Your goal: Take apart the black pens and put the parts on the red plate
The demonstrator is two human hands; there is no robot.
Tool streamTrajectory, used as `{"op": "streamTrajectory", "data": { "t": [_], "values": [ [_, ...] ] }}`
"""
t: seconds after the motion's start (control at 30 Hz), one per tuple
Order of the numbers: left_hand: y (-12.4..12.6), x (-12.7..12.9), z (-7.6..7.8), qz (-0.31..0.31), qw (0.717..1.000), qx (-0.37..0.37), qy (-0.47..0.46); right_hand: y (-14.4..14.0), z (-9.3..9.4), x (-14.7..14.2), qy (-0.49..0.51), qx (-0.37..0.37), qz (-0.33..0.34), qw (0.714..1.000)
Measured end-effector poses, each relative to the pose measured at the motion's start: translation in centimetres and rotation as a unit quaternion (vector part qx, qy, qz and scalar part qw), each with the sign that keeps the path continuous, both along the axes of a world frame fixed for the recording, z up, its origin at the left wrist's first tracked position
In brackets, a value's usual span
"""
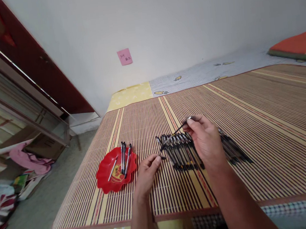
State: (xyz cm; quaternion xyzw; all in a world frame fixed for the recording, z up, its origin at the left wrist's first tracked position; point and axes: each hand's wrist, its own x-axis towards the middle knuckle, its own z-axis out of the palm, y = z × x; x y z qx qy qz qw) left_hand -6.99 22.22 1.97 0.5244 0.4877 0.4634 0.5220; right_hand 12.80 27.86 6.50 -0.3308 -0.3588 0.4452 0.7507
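Holding several pens (pixel 125 157), red dish (pixel 105 177) beside hands (pixel 148 169).

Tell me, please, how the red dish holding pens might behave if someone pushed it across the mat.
The red dish looks like thin glossy plastic, so probably light and easy to slide. Its rim is low and wavy, and the pens in it overhang the edge, so they may well roll or slip out. The ribbed bamboo mat could catch it slightly.

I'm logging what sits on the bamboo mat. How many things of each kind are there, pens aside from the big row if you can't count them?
Red dish: 1
Pens in the dish: about 4
Pen held between left hand and right hand: 1, pen
Row of pens on the mat: overlapping, too many to count
Total countable: about 6
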Motion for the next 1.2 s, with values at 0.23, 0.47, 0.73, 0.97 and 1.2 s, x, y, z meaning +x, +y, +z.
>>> {"op": "streamTrajectory", "data": {
  "t": [0.23,0.47,0.73,0.97,1.2],
  "values": [
    [0.0,-0.2,0.3,-0.002,1.0,0.016,0.007,0.1,-0.2,0.1,-0.043,0.015,-0.002,0.999],
    [0.0,-0.2,0.0,-0.02,1.0,0.01,0.008,0.2,-0.8,-0.9,-0.066,0.022,0.071,0.995],
    [0.3,-0.1,-0.9,-0.038,0.992,-0.009,-0.121,0.0,-1.6,-2.8,-0.116,-0.011,0.185,0.976],
    [0.1,0.1,-0.7,-0.025,0.982,-0.025,-0.187,0.0,-2.4,-3.4,-0.142,-0.016,0.242,0.96],
    [0.1,0.1,-0.7,-0.024,0.981,-0.025,-0.192,0.1,-2.6,-3.3,-0.122,-0.019,0.271,0.955]
  ]
}}
